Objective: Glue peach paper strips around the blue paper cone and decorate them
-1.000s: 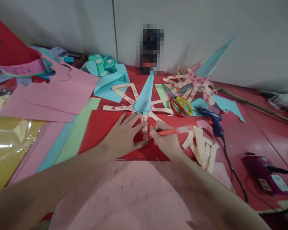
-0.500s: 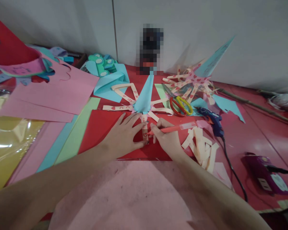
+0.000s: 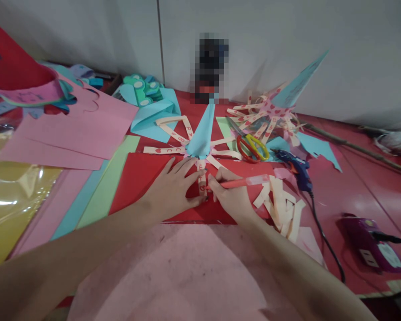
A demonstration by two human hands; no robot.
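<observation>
My right hand [image 3: 232, 196] grips a red marker pen [image 3: 242, 182], its tip at a heart drawn on a cream paper strip [image 3: 201, 178]. Spread flat, my left hand [image 3: 170, 187] presses on the red sheet [image 3: 133, 178], its fingertips and thumb along that strip. The strip joins the base of a blue paper cone [image 3: 200, 138], from which several other cream strips fan out. Some of these carry red letters and hearts.
Scissors [image 3: 250, 147], a blue glue gun [image 3: 296, 169] and loose cream strips [image 3: 280, 209] lie to the right. A second paper cone [image 3: 297, 84] stands behind them. A purple power socket [image 3: 370, 243] sits far right. Pink sheets [image 3: 76, 129] and a red cone [image 3: 13, 58] are at left.
The pen and right hand make small movements at the end of the strip, and the heart there looks more filled with red. My left hand stays in place.
</observation>
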